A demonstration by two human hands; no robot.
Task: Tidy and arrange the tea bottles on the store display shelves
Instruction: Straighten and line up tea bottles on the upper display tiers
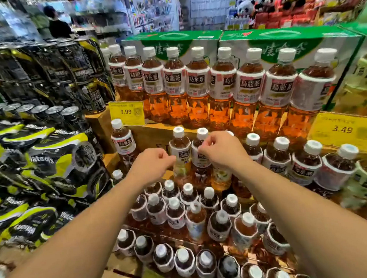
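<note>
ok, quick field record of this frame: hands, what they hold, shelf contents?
left hand: pinches label edge of white-capped clear plastic tea bottle, middle tier
right hand: pinches neighbouring white-capped tea bottle
top tier: row of amber tea bottles, upright, in front of green cardboard boxes
price tags: yellow 3.99 tag; yellow 3.49 tag
left side: black-and-yellow drink packs

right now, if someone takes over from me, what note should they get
Left hand: fingers curled against the label of a middle-shelf oolong tea bottle; grip unclear.
Right hand: pinches the neighbouring bottle near its shoulder.
Done: top row stands in line.
To do: lone bottle sits apart at the left; lower-shelf bottles are bunched, labels facing all ways.
</note>
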